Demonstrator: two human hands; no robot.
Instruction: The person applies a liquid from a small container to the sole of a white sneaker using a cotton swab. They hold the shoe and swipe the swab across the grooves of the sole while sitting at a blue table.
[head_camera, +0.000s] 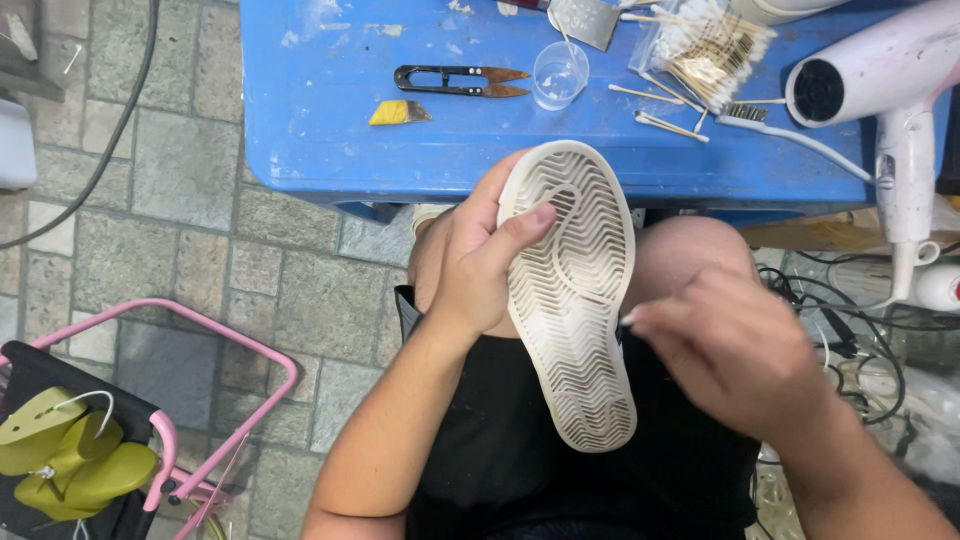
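My left hand (472, 262) grips a shoe turned sole-up, its cream herringbone sole (572, 300) facing me over my lap. The thumb lies across the forefoot of the sole. My right hand (730, 350) is blurred at the shoe's right edge near mid-sole, fingers pinched together; something small and pale shows at the fingertips, but I cannot tell what it is.
A blue table (330, 140) stands ahead with black thread snips (455, 80), a yellow-handled blade (398, 112), a clear cup (559, 74), cotton swabs (705, 45), a brush (790, 128) and a white hair dryer (890, 90). A pink rack with yellow shoe trees (70, 455) stands left. Cables (850, 330) lie right.
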